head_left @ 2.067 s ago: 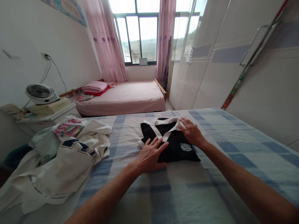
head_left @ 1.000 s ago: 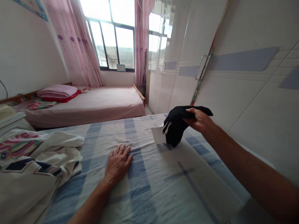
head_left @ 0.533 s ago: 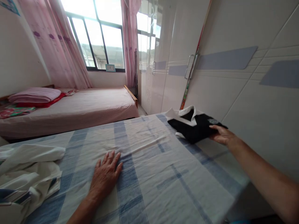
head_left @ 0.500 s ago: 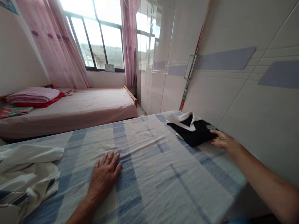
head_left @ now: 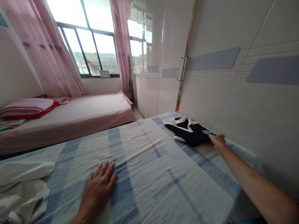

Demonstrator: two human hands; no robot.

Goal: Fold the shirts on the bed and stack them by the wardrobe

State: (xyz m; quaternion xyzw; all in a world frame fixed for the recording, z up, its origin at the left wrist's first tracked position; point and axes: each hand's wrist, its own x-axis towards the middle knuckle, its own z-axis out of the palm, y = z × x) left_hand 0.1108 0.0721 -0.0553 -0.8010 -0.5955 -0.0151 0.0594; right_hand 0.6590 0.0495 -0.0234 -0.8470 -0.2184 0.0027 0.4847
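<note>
My left hand point(head_left: 99, 183) lies flat on the blue-and-white checked sheet point(head_left: 144, 174), fingers spread, holding nothing. On the far right part of the bed rests a folded black shirt point(head_left: 195, 135) with a white collar and a pale print. My right hand point(head_left: 217, 140) reaches out to the shirt's right edge and is closed on it; the fingertips are partly hidden. Crumpled white clothes point(head_left: 23, 189) lie left of my left hand.
A tall glossy wardrobe point(head_left: 215, 96) stands along the bed's right side. Beyond the near bed is a second bed point(head_left: 93, 112) with folded pink bedding point(head_left: 28, 106). A small clock point(head_left: 104, 73) sits on the windowsill under pink curtains point(head_left: 53, 62).
The black shirt has come down flatter onto the sheet, with my right hand still at its edge. The whole view has shifted slightly; my left hand stays flat.
</note>
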